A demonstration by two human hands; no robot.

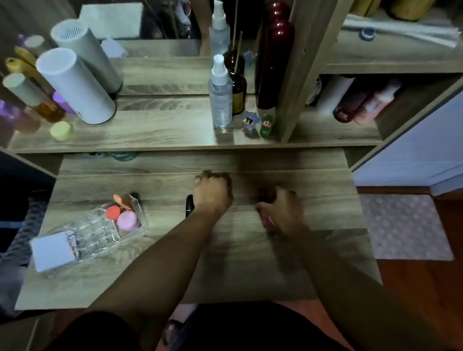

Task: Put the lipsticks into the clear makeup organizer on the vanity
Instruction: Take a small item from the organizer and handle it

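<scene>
The clear makeup organizer lies on the left of the wooden vanity top, holding a red-capped jar, a pink-capped jar and a white pad. A black lipstick lies on the wood just left of my left hand, whose fingers are curled down on the surface; what they cover is hidden. My right hand is closed around a pink-red lipstick, blurred, low over the wood. Another dark red tube shows just above that hand.
On the raised shelf stand two white cylinders, a clear spray bottle, a dark red bottle, two small figurines and a yellow-green jar. Side cubbies at right hold bottles. My knees are under the front edge.
</scene>
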